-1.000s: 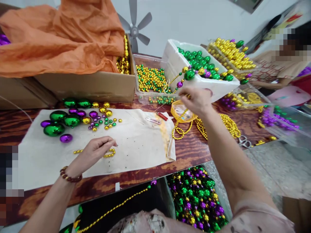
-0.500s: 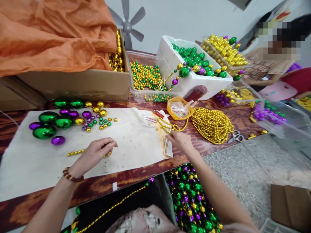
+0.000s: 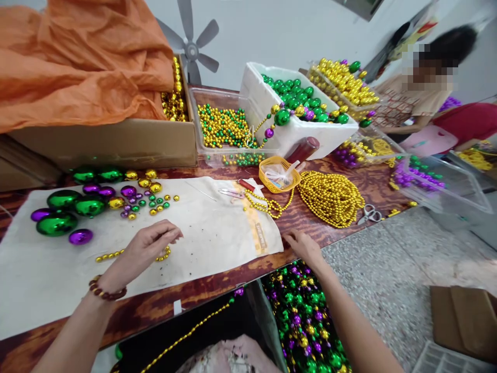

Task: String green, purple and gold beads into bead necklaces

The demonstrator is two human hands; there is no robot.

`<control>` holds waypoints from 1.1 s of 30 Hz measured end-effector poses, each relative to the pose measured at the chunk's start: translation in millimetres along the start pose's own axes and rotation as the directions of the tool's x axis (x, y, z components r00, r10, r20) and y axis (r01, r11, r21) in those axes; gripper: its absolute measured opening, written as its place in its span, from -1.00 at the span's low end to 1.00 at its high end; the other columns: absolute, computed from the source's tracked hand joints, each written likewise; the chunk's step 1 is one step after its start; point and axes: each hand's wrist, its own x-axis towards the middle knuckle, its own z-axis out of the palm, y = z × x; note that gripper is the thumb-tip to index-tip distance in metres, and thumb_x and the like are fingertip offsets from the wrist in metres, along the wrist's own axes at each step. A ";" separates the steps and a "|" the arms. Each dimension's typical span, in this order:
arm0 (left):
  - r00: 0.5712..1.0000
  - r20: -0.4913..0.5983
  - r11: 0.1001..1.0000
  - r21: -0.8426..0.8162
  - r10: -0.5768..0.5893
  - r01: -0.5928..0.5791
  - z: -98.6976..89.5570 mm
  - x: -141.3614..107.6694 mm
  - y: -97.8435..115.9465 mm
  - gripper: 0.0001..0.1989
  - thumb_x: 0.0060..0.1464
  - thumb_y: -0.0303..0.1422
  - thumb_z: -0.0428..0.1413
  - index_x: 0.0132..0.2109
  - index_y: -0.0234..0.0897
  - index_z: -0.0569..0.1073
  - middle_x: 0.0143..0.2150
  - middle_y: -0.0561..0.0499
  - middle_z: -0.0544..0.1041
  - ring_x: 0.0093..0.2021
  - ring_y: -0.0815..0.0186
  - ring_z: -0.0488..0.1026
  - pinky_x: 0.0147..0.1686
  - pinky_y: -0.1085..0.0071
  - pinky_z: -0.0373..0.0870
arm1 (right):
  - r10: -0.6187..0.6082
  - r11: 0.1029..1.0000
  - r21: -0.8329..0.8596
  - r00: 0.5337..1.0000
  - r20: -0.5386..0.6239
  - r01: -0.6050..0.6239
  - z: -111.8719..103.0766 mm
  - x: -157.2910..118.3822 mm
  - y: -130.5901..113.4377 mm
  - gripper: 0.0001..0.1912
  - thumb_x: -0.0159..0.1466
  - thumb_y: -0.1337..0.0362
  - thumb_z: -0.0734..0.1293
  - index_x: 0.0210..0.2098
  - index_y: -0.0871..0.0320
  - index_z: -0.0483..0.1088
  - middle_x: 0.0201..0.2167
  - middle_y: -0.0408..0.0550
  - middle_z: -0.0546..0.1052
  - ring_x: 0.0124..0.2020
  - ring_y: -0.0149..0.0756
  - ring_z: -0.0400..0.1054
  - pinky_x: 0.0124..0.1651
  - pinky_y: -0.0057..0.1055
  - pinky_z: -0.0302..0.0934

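Observation:
My left hand [image 3: 153, 241] is above a white cloth [image 3: 225, 243], its fingers drawn together; whatever may be between them is hidden. Beneath it a short strand of gold beads [image 3: 110, 256] lies on the cloth, partly covered by the hand. My right hand [image 3: 306, 249] is at the cloth's right edge with its fingers loosely apart, and I see nothing in it. Large green beads [image 3: 57, 224], purple beads [image 3: 81, 237] and smaller gold beads [image 3: 144, 183] are grouped on the cloth's left. A red-handled tool [image 3: 246, 185] and a loose gold bead string [image 3: 274, 207] lie near its right end.
A yellow basket [image 3: 264, 178], a heap of gold bead strings [image 3: 330, 199] and scissors [image 3: 369, 214] are on the right. Behind stand a cardboard box [image 3: 116, 145], a clear bin [image 3: 200, 145] and a white foam box [image 3: 248, 88]. Another person [image 3: 415, 98] sits at the far right.
The folded right end of the cloth now lies flat. My right hand has come back toward the table's front edge, away from the gold bead string. My left hand has barely moved.

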 end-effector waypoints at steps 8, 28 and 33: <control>0.987 -0.004 0.986 -0.043 0.159 -0.159 -14.8 -3.0 30.8 -0.71 0.22 -0.18 0.05 -0.37 -0.20 0.54 -0.37 -0.03 0.55 -0.33 0.26 0.49 -0.32 0.42 0.42 | -0.184 0.981 0.056 0.983 -0.028 0.185 12.3 56.0 -92.2 -0.56 0.38 0.33 0.19 0.23 0.00 0.35 0.07 0.04 0.53 0.02 -0.14 0.44 -0.10 -0.38 0.22; 0.963 0.068 0.965 0.011 0.262 -0.263 12.7 1.4 45.4 -0.69 0.32 -0.28 -0.04 -0.35 -0.26 0.47 -0.39 0.00 0.48 -0.37 0.36 0.41 -0.31 0.43 0.33 | 0.171 0.598 0.559 0.590 -0.789 0.574 -103.8 90.9 -45.4 -0.76 0.35 0.09 0.14 -0.10 0.09 0.19 -0.06 0.16 0.48 -0.08 -0.19 0.53 -0.07 -0.27 0.40; 0.985 0.037 0.984 0.065 0.166 -0.168 15.3 4.5 32.8 -0.70 0.28 -0.22 0.00 -0.30 -0.26 0.53 -0.38 0.00 0.52 -0.38 0.34 0.42 -0.36 0.44 0.33 | -0.090 0.694 0.445 0.681 -0.727 0.566 -92.1 101.0 -61.6 -0.74 0.34 0.15 0.22 -0.12 0.17 0.41 -0.18 0.09 0.57 -0.15 -0.19 0.48 -0.05 -0.25 0.35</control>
